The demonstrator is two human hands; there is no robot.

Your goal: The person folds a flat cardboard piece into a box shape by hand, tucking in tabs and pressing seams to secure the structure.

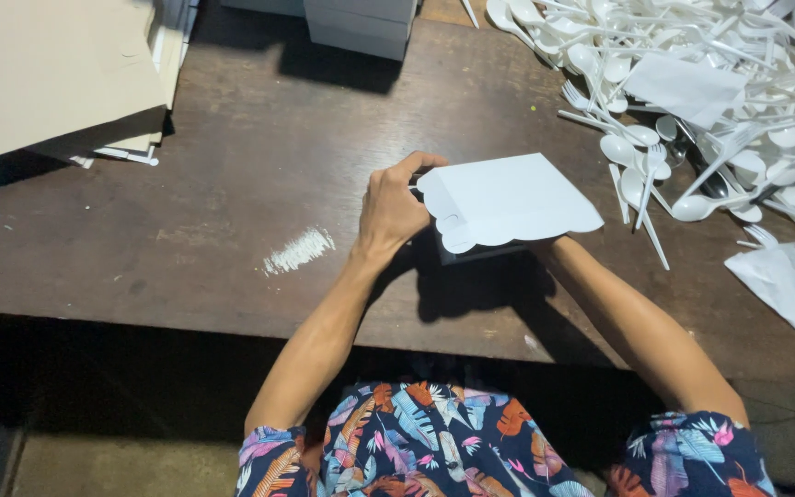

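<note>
White plastic spoons and forks point(692, 101) piling up right on wooden table point(259, 156); cardboard sheets point(48, 74) lying top-left, white boxes point(361, 23) sitting behind.

the left hand point(390, 210) grips the left edge of a white scalloped paper box point(506, 200) held just above the dark wooden table point(259, 156). the right hand is hidden behind the box. a heap of white plastic spoons and forks point(692, 101) lies at upper right, flat cardboard sheets point(48, 74) at upper left.
</note>
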